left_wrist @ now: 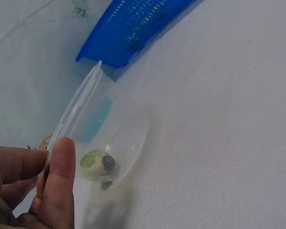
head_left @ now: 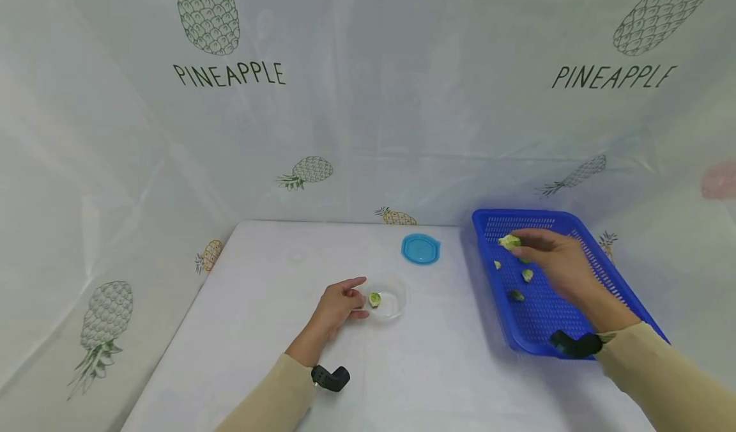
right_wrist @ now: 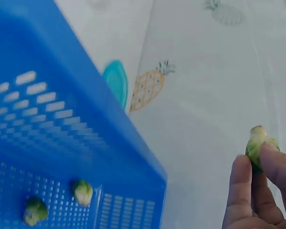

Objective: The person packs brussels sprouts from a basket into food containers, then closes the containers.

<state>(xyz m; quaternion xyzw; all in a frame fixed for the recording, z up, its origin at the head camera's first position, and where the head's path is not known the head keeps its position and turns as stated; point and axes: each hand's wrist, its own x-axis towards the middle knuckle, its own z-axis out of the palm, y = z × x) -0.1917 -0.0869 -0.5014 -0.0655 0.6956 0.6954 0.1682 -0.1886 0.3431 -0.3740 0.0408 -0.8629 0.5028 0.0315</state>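
My left hand (head_left: 335, 307) pinches the rim of a clear plastic bowl (head_left: 398, 310) between thumb and fingers, seen closely in the left wrist view. A single Brussels sprout (left_wrist: 98, 163) lies inside the bowl. Over the back left part of a blue plastic basket (head_left: 499, 304), my right hand (head_left: 559, 264) pinches another Brussels sprout (right_wrist: 256, 147) between thumb and fingertips. On the basket's floor lie several more sprouts, among them a green one (head_left: 527, 275) and a darker one (head_left: 516, 295). The right hand partly hides one of them.
A light blue round lid (head_left: 421, 249) lies flat on the white table (head_left: 259, 266), between bowl and basket, towards the back. Behind the table hangs a pale sheet (head_left: 402, 100) printed with pineapples.
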